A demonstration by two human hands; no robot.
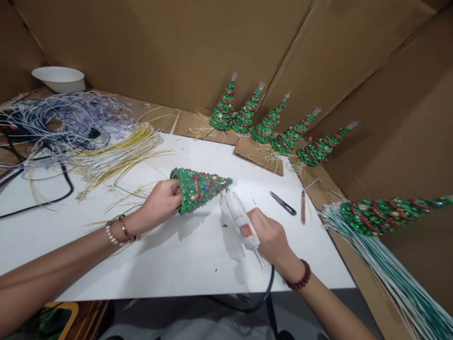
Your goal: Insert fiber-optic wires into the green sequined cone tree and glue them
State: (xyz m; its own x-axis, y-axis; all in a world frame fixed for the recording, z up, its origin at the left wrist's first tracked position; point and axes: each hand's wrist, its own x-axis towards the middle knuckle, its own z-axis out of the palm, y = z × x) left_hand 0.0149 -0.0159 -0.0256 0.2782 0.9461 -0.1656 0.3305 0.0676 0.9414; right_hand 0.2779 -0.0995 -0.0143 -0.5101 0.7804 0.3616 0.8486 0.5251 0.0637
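Note:
A small green Christmas tree, wound with red garland and tipped with a clear star, lies on its side above the white table. My left hand grips it at the open base, the fingers partly hidden inside. In my right hand is a white glue gun with an orange label. Its nozzle is at the upper part of the tree, close to the tip; whether it touches I cannot tell. A dark cord runs down from the gun below the table edge.
Several similar trees stand along the cardboard wall, another at the right. Black thread snips and a reddish stick lie right of the gun. Yellow-white wires, tangled blue wires and a white bowl occupy the left.

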